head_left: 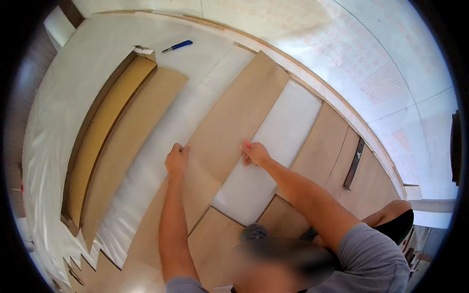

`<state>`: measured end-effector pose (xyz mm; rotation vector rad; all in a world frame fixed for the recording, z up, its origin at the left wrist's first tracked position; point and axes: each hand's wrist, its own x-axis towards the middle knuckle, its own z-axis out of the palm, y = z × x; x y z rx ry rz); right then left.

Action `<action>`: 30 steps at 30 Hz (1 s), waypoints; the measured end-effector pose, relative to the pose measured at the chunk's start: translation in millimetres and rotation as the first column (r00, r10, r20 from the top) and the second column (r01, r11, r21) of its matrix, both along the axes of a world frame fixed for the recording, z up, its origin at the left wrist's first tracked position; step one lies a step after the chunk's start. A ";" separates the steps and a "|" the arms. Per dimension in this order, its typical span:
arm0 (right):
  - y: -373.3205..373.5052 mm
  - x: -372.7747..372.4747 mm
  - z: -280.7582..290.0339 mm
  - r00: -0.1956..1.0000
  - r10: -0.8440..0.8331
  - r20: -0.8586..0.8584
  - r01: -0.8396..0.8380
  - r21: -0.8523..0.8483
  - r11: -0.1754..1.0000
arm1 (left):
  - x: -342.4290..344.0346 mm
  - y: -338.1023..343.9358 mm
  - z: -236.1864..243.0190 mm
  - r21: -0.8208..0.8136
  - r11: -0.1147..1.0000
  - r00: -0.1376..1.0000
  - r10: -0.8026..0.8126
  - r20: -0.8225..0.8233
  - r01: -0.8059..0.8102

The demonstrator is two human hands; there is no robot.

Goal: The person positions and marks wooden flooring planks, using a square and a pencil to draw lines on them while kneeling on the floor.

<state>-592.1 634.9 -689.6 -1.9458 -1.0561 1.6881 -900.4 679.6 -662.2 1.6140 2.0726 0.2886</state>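
A long light-wood plank lies diagonally over the white underlay, reaching toward the wall edge. My left hand grips its left long edge, fingers bent around it. My right hand is at the opposite edge, its fingers closed on a small red object, perhaps a pencil; whether it also grips the plank is unclear. Beside the plank on the right is a gap of white underlay, bordered by laid wood planks.
An open long cardboard box and a loose plank lie left. A blue utility knife is near the top. A dark metal bar rests on the right-hand planks, near the wall edge strip. My feet and knee are at lower right.
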 end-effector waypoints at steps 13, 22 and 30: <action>63.4 148.8 151.1 0.737 -0.256 0.626 -0.301 0.642 0.705 | -145.6 -165.1 57.6 0.099 0.984 0.975 0.125 0.184 -0.145; 46.2 103.9 188.9 0.949 0.292 0.122 -0.315 0.318 0.894 | -186.5 -292.6 39.4 -0.131 0.975 0.858 0.222 0.462 -0.182; 15.7 100.1 151.4 0.920 0.308 -0.244 -0.211 0.355 0.911 | -205.4 -335.0 23.5 -0.162 0.973 0.882 0.220 0.417 -0.166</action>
